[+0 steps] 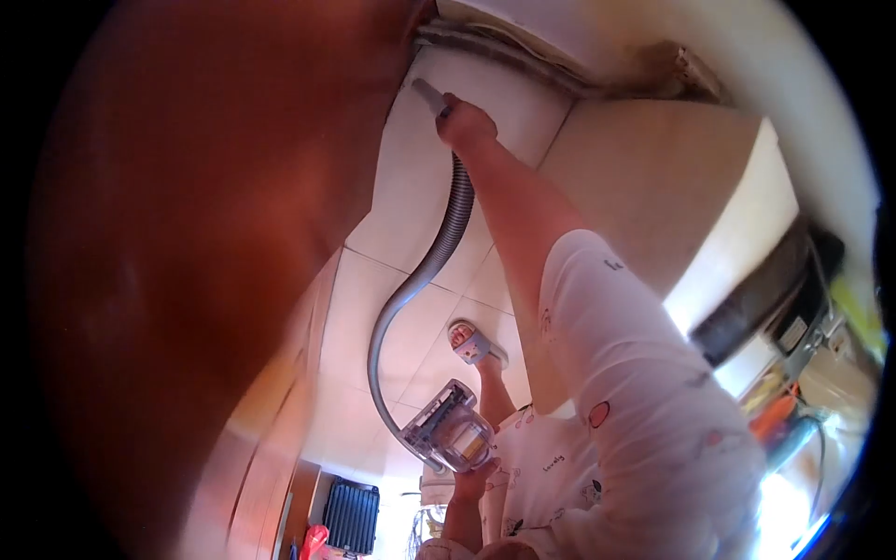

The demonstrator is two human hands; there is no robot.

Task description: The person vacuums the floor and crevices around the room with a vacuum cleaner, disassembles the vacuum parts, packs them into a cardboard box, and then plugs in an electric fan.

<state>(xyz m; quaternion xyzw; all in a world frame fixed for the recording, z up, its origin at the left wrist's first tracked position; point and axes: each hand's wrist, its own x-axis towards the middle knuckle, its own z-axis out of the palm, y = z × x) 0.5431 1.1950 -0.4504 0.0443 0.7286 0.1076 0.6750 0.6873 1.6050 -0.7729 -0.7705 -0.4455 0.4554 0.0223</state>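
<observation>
My right hand (467,124) is closed around the grey nozzle (427,94) of a vacuum cleaner hose, its tip pointing at the tiled floor near the far wall. From that hand a ribbed grey hose (439,250) curves down to a small handheld vacuum cleaner (450,431) with a clear dust cup. My left hand (477,478) grips the vacuum cleaner from below, close to my body; part of its fingers is hidden behind it. Whether the nozzle tip touches the floor, I cannot tell.
Large reddish-brown furniture (205,187) fills the left side. A beige panel (644,177) stands to the right of the pale floor tiles (373,341). My slippered foot (469,342) is on the tiles. A black ribbed object (351,516) and a red item (315,539) lie at the bottom.
</observation>
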